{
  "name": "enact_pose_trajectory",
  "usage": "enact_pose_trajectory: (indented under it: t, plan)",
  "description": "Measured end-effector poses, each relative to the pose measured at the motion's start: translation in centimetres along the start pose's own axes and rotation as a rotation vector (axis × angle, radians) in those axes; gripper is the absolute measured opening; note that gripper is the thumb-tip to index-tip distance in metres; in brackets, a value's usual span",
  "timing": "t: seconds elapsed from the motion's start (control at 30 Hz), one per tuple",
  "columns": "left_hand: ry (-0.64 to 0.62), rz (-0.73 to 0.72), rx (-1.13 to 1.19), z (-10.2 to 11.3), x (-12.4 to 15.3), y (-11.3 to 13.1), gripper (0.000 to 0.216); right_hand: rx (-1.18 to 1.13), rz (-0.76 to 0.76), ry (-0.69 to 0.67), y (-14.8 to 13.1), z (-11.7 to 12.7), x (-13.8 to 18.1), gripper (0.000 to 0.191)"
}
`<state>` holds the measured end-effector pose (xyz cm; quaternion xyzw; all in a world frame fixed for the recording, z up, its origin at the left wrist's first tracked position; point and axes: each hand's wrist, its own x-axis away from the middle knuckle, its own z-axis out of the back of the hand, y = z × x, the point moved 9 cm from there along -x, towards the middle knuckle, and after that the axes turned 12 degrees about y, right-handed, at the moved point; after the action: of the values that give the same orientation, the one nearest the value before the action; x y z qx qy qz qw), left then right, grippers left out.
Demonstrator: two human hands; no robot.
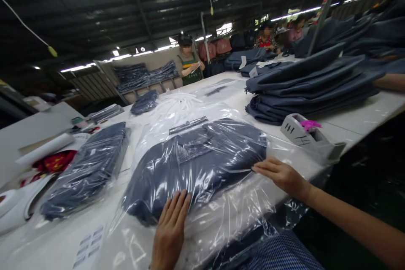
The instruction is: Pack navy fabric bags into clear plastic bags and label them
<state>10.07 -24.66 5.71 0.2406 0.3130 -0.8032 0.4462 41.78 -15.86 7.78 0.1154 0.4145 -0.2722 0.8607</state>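
Across the near middle of the white surface (346, 120) lies a dark-blue, rounded fabric bundle (218, 164) in clear, glossy plastic (230, 204); the left grip (171, 228) rests open and flat on its near edge, the right grip (283, 176), also open, touches its near right side. It looks soft, fairly light and slippery, probably best held under both ends

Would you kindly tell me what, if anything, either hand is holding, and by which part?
The left hand holds nothing, lying flat on the wrapped navy bundle. The right hand touches its near right edge; whether it grips there cannot be told.
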Motion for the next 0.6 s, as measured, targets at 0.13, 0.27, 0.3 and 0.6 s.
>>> enact_pose_trajectory:
  t: [0.13,0.27,0.3,0.6]
  plan:
    - [-0.070,-0.021,-0.055,0.3,1.3,1.0,0.067,0.031,0.020,-0.151,-2.5,-0.6,0.5,0.042]
    - [-0.112,0.023,-0.063,-0.1,1.2,1.2,0.067,0.002,0.015,-0.182,-5.6,0.0,-5.9,0.022]
    - [-0.113,0.036,-0.054,-0.2,1.2,1.2,0.066,-0.019,0.021,-0.132,-6.0,0.3,-8.2,0.023]
    - [-0.183,0.000,-0.059,0.9,0.7,1.9,0.061,0.200,-0.069,-0.158,0.5,-9.8,-10.2,0.057]
